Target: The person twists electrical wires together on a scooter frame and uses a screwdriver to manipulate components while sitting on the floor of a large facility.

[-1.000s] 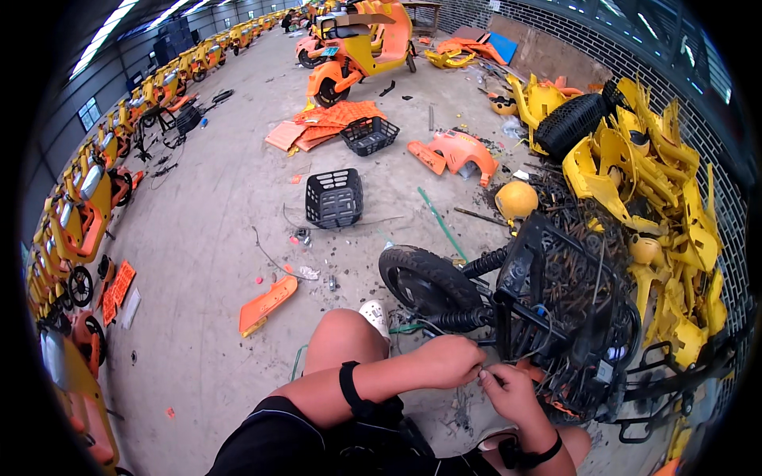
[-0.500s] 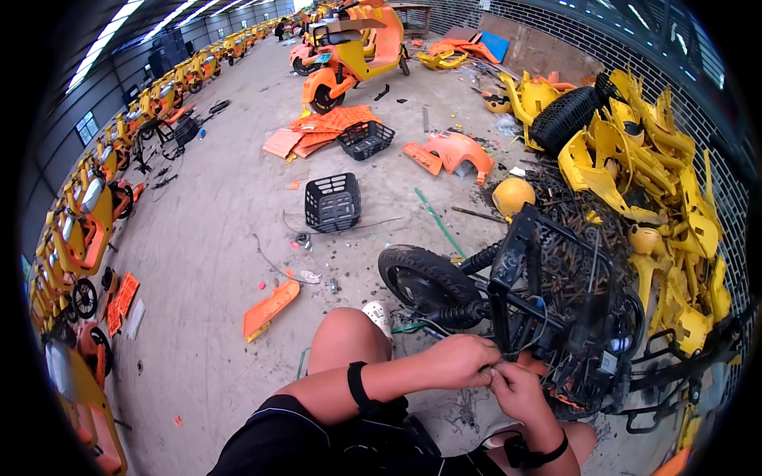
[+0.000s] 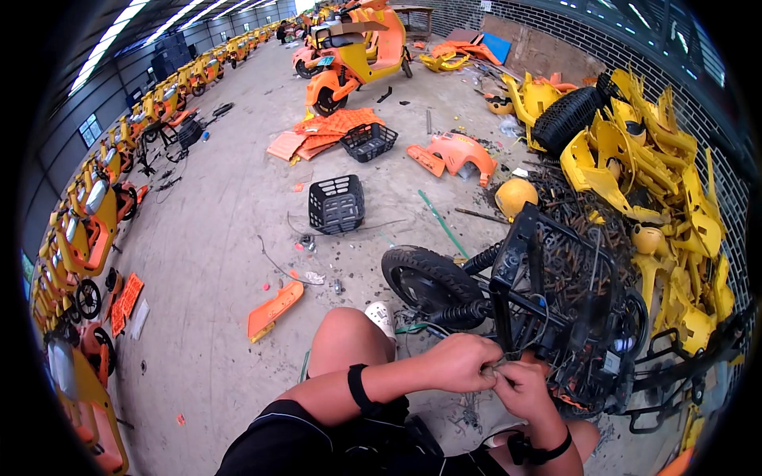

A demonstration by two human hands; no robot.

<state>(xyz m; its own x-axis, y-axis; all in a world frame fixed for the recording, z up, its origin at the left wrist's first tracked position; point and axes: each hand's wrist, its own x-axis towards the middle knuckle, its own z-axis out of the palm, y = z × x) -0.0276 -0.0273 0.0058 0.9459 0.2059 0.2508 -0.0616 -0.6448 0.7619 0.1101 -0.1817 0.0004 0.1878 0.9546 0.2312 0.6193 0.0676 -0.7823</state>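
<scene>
My left hand (image 3: 462, 362) and my right hand (image 3: 521, 389) meet in front of my knees, fingertips pinched together. Whatever small thing they pinch is mostly covered by the fingers; I cannot make it out. Just beyond them a stripped black scooter frame (image 3: 502, 278) lies on the floor, its rear wheel (image 3: 429, 282) toward the left and a shock absorber (image 3: 460, 316) beside the wheel. Thin wires (image 3: 533, 337) hang from the frame close to my fingers. A black strap circles each of my forearms.
Yellow body panels (image 3: 615, 170) and a black tyre (image 3: 567, 117) pile up at the right wall. Near the frame lies a yellow helmet (image 3: 516, 198). Black baskets (image 3: 336, 205) and orange panels (image 3: 275, 309) are scattered ahead. Scooters (image 3: 95, 226) line the left side; another scooter (image 3: 357, 59) stands farther off.
The whole view has shifted slightly. My two hands stay pinched together in front of the frame, with only a small turn of the fingers.
</scene>
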